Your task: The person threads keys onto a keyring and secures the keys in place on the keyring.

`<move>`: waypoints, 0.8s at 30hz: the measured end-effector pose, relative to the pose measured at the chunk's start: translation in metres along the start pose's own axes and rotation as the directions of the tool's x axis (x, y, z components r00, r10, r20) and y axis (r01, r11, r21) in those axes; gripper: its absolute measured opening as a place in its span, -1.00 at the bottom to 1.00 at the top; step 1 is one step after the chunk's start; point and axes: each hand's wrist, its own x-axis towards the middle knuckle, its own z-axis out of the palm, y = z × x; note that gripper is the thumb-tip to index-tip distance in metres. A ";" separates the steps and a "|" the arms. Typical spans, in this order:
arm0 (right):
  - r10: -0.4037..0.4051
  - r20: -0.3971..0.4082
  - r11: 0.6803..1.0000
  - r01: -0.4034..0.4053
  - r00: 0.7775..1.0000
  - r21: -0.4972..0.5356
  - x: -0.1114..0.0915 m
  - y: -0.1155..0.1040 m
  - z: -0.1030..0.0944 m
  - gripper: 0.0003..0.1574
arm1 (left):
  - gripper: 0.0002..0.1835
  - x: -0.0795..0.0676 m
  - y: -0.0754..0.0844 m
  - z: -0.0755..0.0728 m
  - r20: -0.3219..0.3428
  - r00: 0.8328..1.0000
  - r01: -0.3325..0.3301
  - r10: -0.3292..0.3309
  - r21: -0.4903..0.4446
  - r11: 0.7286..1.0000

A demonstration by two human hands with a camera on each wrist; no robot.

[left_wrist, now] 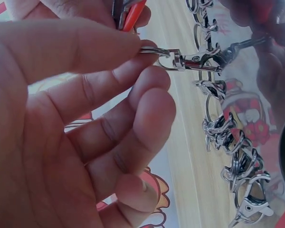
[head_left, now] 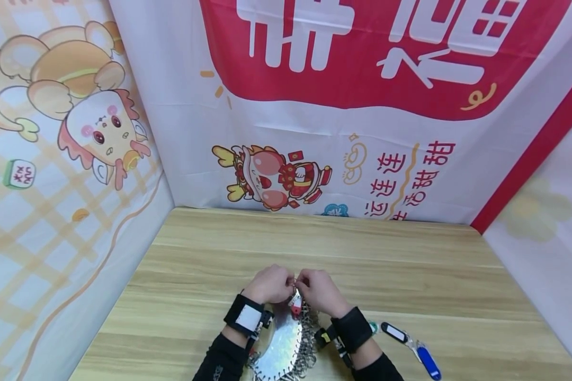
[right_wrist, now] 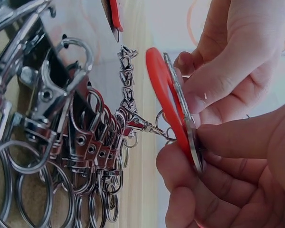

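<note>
Both forearms are reaching forward in dark sleeves and angling inward, so that the two hands are meeting above the far end of a curved plate. The left hand [head_left: 269, 284] is pinching a thin split ring [left_wrist: 154, 50] between thumb and forefinger, while its remaining fingers are curving loosely below, holding nothing. The right hand [head_left: 321, 291] is gripping a red key tag [right_wrist: 164, 90] and a silver key [right_wrist: 179, 97], the thumb pressing against one side and the fingers supporting the other; this pair is sitting just beside the ring.

The ring is hanging from a shiny metal swivel clasp [left_wrist: 194, 59], which is joining it to the edge of the plate [head_left: 281, 344]. That crescent-shaped plate is lying between the forearms, its smooth, mirror-like face reflecting the surroundings. Along its outer edge, polished metal clips and round rings [head_left: 307, 338] are crowding together in a dense fringe. To the right, a smooth blue tag [head_left: 429, 362] and a black-framed tag [head_left: 394, 333] with a white label are lying on the pale, wood-grained worktop [head_left: 209, 254], with metal keys showing between them.
</note>
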 end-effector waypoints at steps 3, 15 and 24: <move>-0.005 -0.016 1.000 0.005 1.000 -0.013 -0.001 0.000 -0.001 -0.86 | -0.71 0.000 0.000 0.000 -0.011 1.000 -0.003 0.003 0.015 1.000; -0.075 -0.010 0.996 0.075 0.997 -0.047 -0.003 -0.003 -0.003 -0.87 | -0.67 0.000 0.000 0.002 -0.038 0.999 0.006 -0.005 0.035 0.999; -0.019 0.002 1.000 0.019 1.000 -0.019 -0.001 -0.002 0.000 -0.87 | -0.69 0.002 -0.003 0.002 -0.040 0.999 -0.004 0.005 0.027 1.000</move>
